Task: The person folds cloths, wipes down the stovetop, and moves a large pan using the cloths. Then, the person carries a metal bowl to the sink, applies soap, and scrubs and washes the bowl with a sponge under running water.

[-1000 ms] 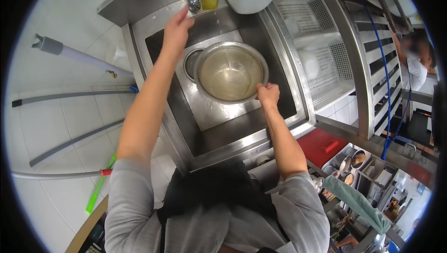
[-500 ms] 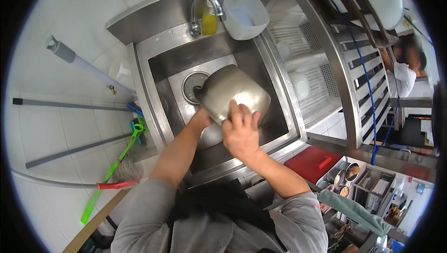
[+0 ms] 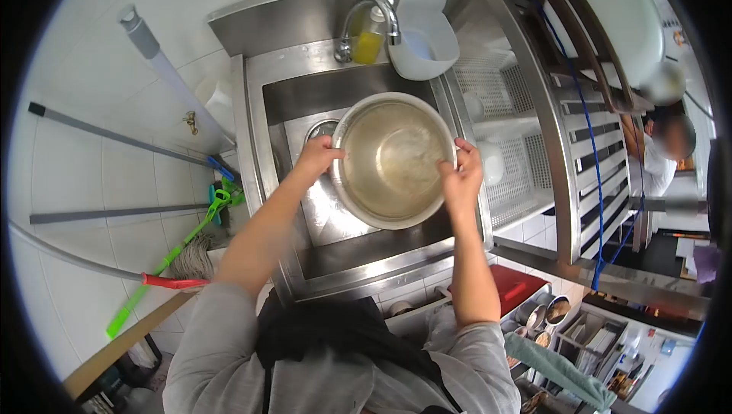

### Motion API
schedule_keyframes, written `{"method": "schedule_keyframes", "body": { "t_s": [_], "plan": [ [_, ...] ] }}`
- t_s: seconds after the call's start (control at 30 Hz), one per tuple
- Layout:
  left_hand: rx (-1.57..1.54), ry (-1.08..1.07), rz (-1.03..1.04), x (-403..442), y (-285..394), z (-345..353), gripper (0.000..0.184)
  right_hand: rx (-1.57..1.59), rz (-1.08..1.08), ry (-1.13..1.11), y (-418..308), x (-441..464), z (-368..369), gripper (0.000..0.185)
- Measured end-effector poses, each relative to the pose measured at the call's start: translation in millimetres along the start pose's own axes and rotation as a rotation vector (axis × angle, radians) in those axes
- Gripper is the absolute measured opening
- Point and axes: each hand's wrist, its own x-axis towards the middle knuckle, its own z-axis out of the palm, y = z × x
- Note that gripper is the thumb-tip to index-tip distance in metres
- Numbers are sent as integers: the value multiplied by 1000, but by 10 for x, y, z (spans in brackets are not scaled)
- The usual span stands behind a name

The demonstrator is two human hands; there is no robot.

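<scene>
A round metal bowl (image 3: 396, 158) is held over the steel sink (image 3: 305, 101), its open side facing up. My left hand (image 3: 317, 158) grips the left rim, thumb on the inner side. On the right rim, my right hand (image 3: 463, 175) is closed with its thumb over the edge. The bowl partly covers the round drain (image 3: 323, 129). Behind the bowl stands the curved faucet (image 3: 371, 11), with a bottle of yellow liquid (image 3: 369, 42) beside it.
A white plastic container (image 3: 423, 48) sits at the sink's back right corner. White baskets (image 3: 515, 178) and a metal rack (image 3: 598, 178) stand on the right. Mop handles (image 3: 168, 258) lean at the left. Another person (image 3: 657, 158) is at the far right.
The bowl was tipped with its outside showing and is now turned open side up. My left hand has moved up to its left rim, my right hand to its right rim.
</scene>
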Motion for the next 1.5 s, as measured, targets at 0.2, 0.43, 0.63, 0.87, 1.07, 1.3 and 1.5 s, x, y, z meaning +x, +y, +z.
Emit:
{"method": "schedule_keyframes", "body": {
  "t_s": [0.2,0.43,0.63,0.87,1.07,1.3,1.5],
  "plan": [
    [9,54,21,-559,678,-410,7,-221,224,-427,240,688,82,25],
    [37,254,118,-452,736,-519,7,-155,-345,-101,-870,2092,656,24],
    [171,345,59,-330,733,-485,12,94,-154,-175,-895,2722,1240,23],
    [159,387,-8,-248,735,-391,15,-49,-281,-222,-804,2702,1260,20],
    [184,428,-18,-62,618,-359,18,-127,-347,-214,-829,2628,1280,23],
    [277,402,18,-184,564,-370,19,-149,-318,-223,-807,2756,1106,24],
    [225,355,-46,-366,786,-393,15,-178,-335,-176,-817,2744,1109,25]
  ]
}}
